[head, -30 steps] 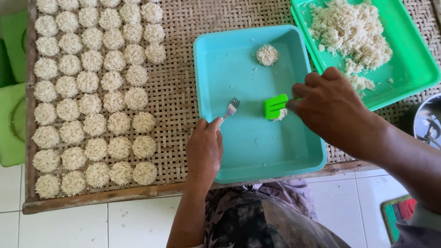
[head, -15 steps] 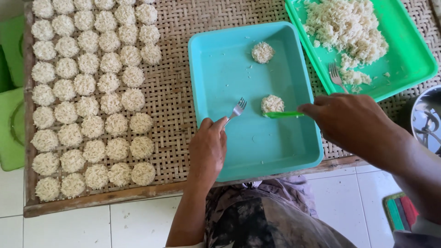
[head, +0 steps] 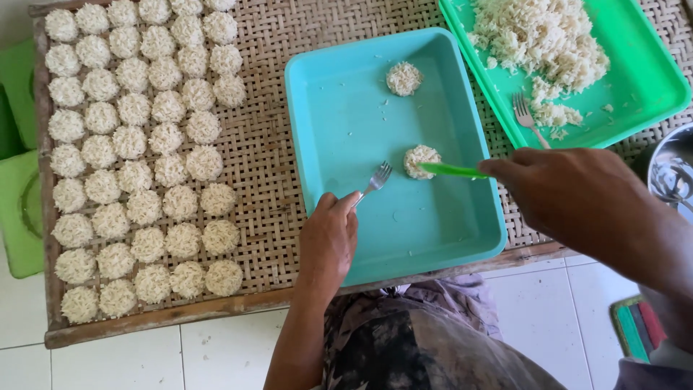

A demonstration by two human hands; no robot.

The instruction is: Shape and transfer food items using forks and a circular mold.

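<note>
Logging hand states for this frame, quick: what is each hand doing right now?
Left hand: closed on a metal fork over the turquoise tray.
Right hand: closed on a flat green tool touching a round rice cake.

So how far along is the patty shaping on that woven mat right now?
Done: rows of round patties fill the mat's left side, and one sits in the teal tray. In hand: the right hand holds a green tool against a fresh patty; the left hand holds a fork. Left: a loose pile in the green tray.
</note>
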